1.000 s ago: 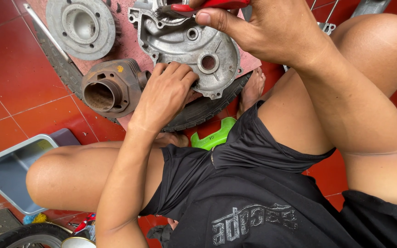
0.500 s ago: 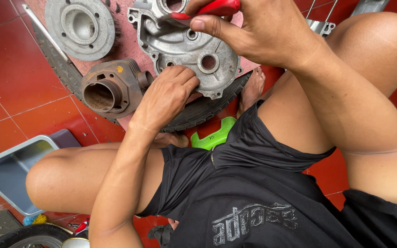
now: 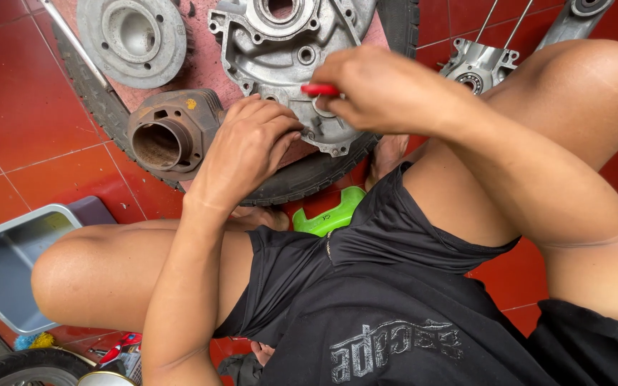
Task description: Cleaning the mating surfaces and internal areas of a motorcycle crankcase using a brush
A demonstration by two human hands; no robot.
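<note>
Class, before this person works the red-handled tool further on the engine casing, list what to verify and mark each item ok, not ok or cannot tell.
1. Left hand steadies the engine casing at its lower edge: ok.
2. Right hand grips the red-handled tool: ok.
3. Tool tip seated on the casing: cannot tell, the fingers hide it.
4. Casing rests on the tyre: ok.
5. Rusty cylinder lies beside the left hand, apart from the tool: ok.

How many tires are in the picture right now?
2. One tire lies under the engine casing near both hands; another tire shows at the bottom-left corner. Others may lie outside the view.
</note>
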